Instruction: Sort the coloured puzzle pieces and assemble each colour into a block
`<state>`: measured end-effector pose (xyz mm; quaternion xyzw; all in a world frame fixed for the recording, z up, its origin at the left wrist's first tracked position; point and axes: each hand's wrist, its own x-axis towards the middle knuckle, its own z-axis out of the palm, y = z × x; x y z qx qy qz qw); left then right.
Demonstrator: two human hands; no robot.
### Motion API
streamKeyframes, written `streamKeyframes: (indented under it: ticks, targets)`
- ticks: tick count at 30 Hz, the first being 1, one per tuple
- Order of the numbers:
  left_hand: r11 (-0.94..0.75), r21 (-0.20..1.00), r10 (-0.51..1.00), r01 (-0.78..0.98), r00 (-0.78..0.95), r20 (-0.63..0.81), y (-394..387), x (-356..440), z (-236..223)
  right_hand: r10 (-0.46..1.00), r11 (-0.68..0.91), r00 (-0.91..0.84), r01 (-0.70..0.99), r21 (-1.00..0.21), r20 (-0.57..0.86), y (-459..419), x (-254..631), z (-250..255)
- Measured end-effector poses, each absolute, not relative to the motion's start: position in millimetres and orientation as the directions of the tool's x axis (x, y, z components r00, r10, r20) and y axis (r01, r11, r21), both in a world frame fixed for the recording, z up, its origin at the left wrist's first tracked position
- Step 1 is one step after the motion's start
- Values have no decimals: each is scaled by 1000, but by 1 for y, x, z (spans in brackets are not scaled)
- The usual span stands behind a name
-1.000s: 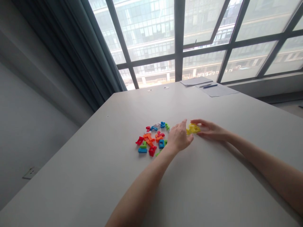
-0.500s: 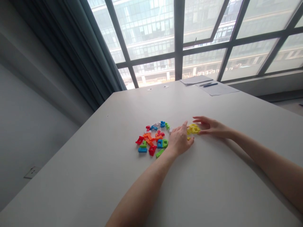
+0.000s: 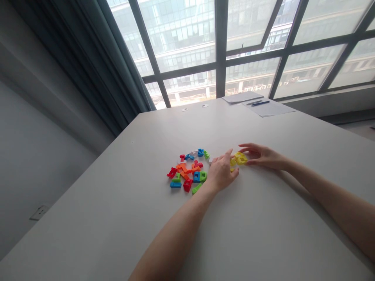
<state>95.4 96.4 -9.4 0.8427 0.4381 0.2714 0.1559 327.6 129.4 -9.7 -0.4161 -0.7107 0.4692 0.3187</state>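
Observation:
Several yellow plastic blocks lie close together on the table between my two hands. My left hand is at their left side, palm down, with its thumb and index finger spread apart; it hides part of the yellow group. From the right, my right hand curves about the yellow blocks, fingers and thumb apart, its thumb tip at their right edge. Left of my left hand spreads a loose group of coloured blocks, among them an orange block, a red block, a blue block and a green block.
The white table carries papers and a blue pen at its far side, before the window. A dark curtain hangs to the left. A wall socket is low on the left.
Hardly anything differs. The whole view has shifted slightly, and both hands stay beside the yellow blocks in nearly the same pose.

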Motion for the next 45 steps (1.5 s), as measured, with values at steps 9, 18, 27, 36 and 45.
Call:
streamKeyframes:
  ticks: [9, 18, 27, 36, 45]
  targets:
    - [-549, 474, 835, 689, 432, 340, 96, 96, -8, 883, 224, -467, 317, -922, 54, 128, 327, -8]
    - [-519, 512, 850, 684, 351, 393, 101, 95, -10, 924, 186, -376, 276, -943, 72, 128, 327, -9]
    - [-532, 618, 845, 579, 317, 430, 102, 93, -11, 949, 258, -268, 371, -892, 163, 124, 329, -6]
    - [-649, 655, 752, 387, 195, 629, 103, 90, -12, 900, 432, -176, 478, -765, 399, 107, 290, 6]
    - [-746, 547, 659, 380, 302, 689, 101, 91, -11, 917, 394, -153, 484, -782, 367, 99, 268, 13]
